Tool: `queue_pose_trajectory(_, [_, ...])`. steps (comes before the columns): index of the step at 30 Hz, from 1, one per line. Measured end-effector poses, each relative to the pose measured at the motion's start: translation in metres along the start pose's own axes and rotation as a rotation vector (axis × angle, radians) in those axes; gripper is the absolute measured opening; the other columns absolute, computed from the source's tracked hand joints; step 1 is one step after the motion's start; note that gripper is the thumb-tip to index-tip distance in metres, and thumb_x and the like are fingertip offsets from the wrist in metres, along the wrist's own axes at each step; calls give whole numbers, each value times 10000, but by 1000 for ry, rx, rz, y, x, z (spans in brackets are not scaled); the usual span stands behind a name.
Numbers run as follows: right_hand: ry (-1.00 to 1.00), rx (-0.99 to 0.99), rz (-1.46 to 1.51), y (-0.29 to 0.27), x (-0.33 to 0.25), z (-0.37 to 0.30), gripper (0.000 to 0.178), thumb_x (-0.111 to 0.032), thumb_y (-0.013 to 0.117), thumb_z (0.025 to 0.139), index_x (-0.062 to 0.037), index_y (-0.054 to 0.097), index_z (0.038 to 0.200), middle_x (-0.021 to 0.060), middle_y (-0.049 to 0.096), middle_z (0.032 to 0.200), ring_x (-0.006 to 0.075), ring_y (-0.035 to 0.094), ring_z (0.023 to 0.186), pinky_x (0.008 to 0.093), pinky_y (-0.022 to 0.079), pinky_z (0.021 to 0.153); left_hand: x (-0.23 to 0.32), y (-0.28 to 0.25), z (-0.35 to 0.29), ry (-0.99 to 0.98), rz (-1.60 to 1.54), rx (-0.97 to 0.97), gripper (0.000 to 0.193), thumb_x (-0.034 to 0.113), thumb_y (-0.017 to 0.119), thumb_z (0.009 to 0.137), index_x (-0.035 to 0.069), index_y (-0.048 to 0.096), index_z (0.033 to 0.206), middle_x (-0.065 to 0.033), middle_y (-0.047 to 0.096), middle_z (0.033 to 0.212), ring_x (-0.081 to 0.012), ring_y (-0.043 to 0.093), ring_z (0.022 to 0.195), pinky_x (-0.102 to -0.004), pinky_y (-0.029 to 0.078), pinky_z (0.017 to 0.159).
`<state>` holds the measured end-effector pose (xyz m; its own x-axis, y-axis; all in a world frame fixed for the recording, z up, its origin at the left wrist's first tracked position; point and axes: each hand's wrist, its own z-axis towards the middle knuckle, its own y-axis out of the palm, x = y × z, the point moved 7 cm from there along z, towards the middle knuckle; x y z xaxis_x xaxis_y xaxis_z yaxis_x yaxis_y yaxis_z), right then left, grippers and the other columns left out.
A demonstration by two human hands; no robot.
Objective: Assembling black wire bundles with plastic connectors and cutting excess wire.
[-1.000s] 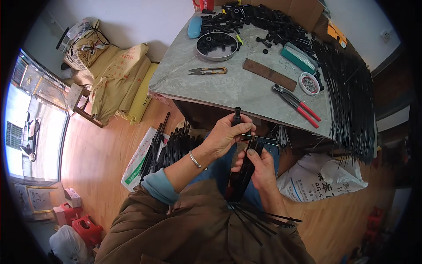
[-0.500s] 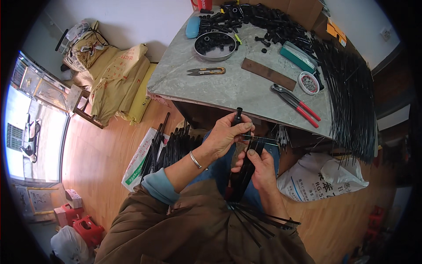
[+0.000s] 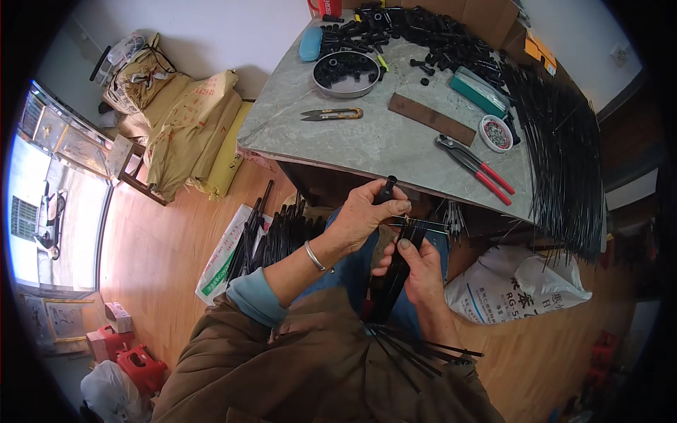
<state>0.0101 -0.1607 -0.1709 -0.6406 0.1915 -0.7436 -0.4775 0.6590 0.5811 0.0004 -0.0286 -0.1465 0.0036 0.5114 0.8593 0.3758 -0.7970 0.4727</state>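
I am viewing a grey worktop (image 3: 296,134) above a wood-toned floor (image 3: 148,268); a round pan (image 3: 352,90) is holding black parts (image 3: 338,68), a white bowl (image 3: 500,149) small pieces (image 3: 497,132). Before the worktop, my left grip (image 3: 363,218) is clamping a black cylinder (image 3: 388,186), my right grip (image 3: 421,266) black rods (image 3: 397,271).

My indoor workshop, wood-look floor (image 3: 155,247), a grey desk (image 3: 310,149) before me heaped with black parts (image 3: 451,41), red-handled cutters (image 3: 486,178) and snips (image 3: 338,113) on it, stuffed sacks (image 3: 190,130) by the white wall (image 3: 218,35).
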Motion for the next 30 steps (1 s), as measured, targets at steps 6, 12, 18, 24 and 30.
queue_pose_trajectory(6, [-40,31,-48,5,-2,-3,161,-158,577,926,-22,556,1009,79,602,815,166,620,660,345,584,560,3,-1,0,-31,-28,-45,146,84,684,838,17,595,932,-72,638,883,-142,612,800,-269,508,747])
queue_pose_trajectory(12, [-64,75,-110,12,-6,-6,161,-152,599,914,-12,566,985,78,615,829,148,622,655,313,579,563,9,-3,0,-6,56,-51,183,125,676,848,5,606,968,-67,636,869,-139,602,815,-262,480,772])
queue_pose_trajectory(18, [-81,112,-95,3,-11,-6,158,-153,605,910,-15,567,978,73,615,832,147,629,666,311,580,571,12,-14,-8,-122,246,35,305,166,630,883,-43,592,1101,-53,629,845,-99,573,750,-231,473,666])
queue_pose_trajectory(24, [-93,82,-120,7,-13,-6,162,-149,599,911,-17,587,1004,73,634,853,134,624,679,291,570,585,-4,-1,-29,-97,298,-13,251,141,672,854,-9,607,1044,-10,606,770,-62,532,640,-200,436,567])
queue_pose_trajectory(30, [-206,53,-325,8,-22,-6,155,-150,611,909,-30,627,1006,23,650,867,80,582,737,223,489,646,-14,-1,-29,-48,89,70,182,64,684,823,17,606,980,-13,600,751,-68,527,621,-200,436,569])
